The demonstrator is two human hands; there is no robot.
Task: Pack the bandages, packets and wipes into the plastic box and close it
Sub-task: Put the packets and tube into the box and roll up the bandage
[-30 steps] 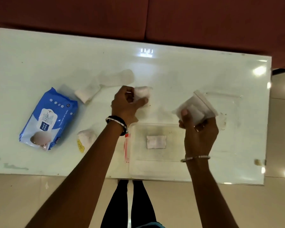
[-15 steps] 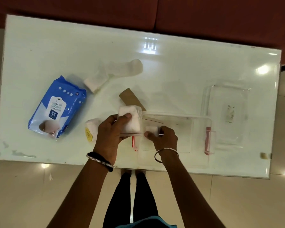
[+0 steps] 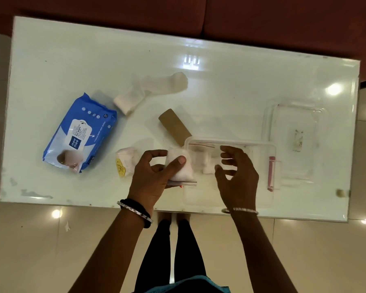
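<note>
Wipes first: one blue wet-wipe pack [image 3: 80, 133] lies flat at the left of the white table [image 3: 230, 85], well apart from the plastic box [image 3: 260, 176]. Next come one loose unrolled bandage [image 3: 150, 92] further back, one small yellow-labelled packet [image 3: 126, 162] near the front, and one brown cardboard tube [image 3: 173, 126] touching the box's far-left corner. The left hand [image 3: 152, 180] pinches one white gauze packet [image 3: 180, 166] between thumb and fingers, right at the box's left edge. The right hand [image 3: 237, 176] hovers over the open box with fingers spread, holding nothing. Two white items seem to be inside (blurry, hard to count). One clear lid [image 3: 296, 142] sits just right of the box.
</note>
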